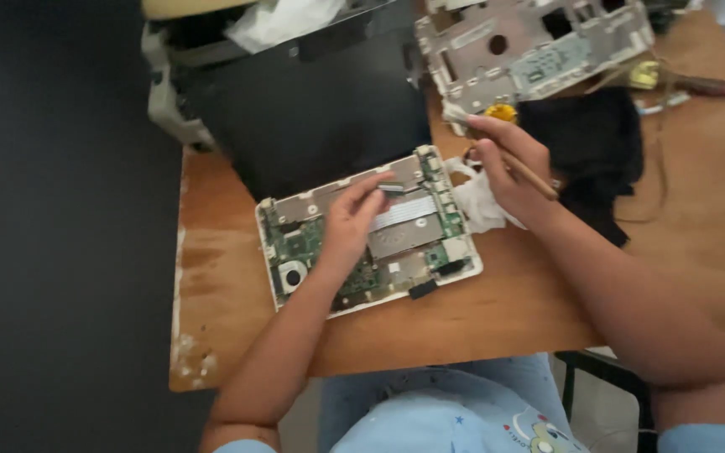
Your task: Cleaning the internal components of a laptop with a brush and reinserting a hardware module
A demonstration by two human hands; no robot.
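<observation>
An opened small laptop base (455,267) with a green circuit board, a fan and a flat white ribbon cable (406,210) lies on the wooden table. My left hand (350,222) rests on the board, its fingertips pinching at the end of the ribbon cable. My right hand (509,164) hovers just right of the base and holds a thin brown stick-like tool (534,178) together with a crumpled white cloth (478,205).
A black laptop lid or screen (312,109) lies behind the base. A stripped white chassis panel (539,42) sits at the back right, with a black cloth (589,143), a yellow round part (501,110) and a red-handled tool (706,85). The table edge (179,277) runs on the left.
</observation>
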